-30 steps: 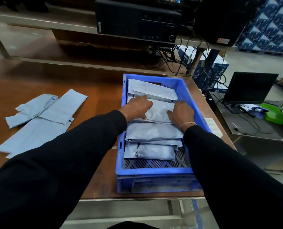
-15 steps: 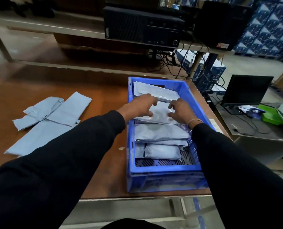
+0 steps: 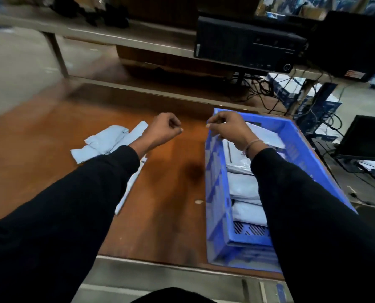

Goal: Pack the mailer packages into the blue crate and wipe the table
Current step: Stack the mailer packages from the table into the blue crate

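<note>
Bare table (image 3: pixel 171 193) lies open between the cloths (image 3: pixel 108 141) and the blue crate (image 3: pixel 217 193).

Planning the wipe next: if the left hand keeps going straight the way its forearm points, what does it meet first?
Probably bare table, then its far edge. The left hand is loosely curled, empty, pointing up-right; the cloths lie to its left, off that line. Height is unclear.

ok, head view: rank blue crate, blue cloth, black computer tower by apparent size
1. blue crate, clearly largest.
2. black computer tower.
3. blue cloth, though the left sleeve hides part, and the tower sits farther away, so 2 and 3 are unsure.
</note>
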Action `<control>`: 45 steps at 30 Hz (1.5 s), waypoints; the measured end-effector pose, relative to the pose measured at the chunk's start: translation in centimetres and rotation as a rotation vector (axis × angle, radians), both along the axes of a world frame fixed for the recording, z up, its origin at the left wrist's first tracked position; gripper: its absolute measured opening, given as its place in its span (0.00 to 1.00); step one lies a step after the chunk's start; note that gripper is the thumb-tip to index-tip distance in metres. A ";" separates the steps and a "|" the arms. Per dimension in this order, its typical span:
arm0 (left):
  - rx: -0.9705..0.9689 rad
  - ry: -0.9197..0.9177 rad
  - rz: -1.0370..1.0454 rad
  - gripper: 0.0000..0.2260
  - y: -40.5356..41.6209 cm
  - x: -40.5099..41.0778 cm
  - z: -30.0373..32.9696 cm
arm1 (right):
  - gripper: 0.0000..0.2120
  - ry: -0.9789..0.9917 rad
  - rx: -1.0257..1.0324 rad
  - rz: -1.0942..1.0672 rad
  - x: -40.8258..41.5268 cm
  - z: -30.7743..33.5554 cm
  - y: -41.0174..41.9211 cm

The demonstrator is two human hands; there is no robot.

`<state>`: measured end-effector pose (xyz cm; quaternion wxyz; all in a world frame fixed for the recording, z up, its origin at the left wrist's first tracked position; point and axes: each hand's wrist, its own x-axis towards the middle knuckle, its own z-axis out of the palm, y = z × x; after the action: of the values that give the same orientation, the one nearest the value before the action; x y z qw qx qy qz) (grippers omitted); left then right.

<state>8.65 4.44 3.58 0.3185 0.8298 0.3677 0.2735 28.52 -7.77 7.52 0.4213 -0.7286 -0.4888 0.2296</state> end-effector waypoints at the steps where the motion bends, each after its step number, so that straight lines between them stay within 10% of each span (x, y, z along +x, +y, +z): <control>1: -0.024 0.011 0.034 0.10 0.9 -1.4 -0.6 | 0.03 0.009 -0.030 0.024 -1.0 -0.2 1.0; 11: -0.181 0.087 0.321 0.06 7.7 -13.4 -5.7 | 0.07 0.160 -0.453 0.179 -12.0 -5.3 9.0; 19: -0.224 0.046 0.298 0.04 9.4 -17.7 -7.5 | 0.08 0.300 -0.374 -0.108 -16.8 -12.9 15.1; 24: -0.286 -0.003 0.275 0.03 9.9 -19.2 -8.7 | 0.34 0.306 -0.380 -0.283 -15.0 -19.3 20.2; 29: -0.358 -0.097 0.268 0.04 10.3 -19.7 -9.0 | 0.05 0.445 -0.404 -0.205 -17.3 -15.2 18.6; 38: -0.489 -0.241 0.291 0.06 11.7 -17.8 -7.6 | 0.10 0.948 -0.355 -0.178 -15.3 -13.0 18.2; 42: -0.624 -0.214 0.279 0.23 11.9 -15.9 -6.8 | 0.09 0.981 -0.336 0.031 -15.3 -11.5 17.1; 45: -0.669 -0.235 0.251 0.17 11.6 -15.4 -6.6 | 0.07 0.833 -0.352 0.112 -15.9 -10.8 16.3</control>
<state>-6.74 16.08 -3.06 0.5761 0.5914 0.4963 0.2684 12.60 8.54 -3.29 0.4389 -0.6072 -0.2698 0.6049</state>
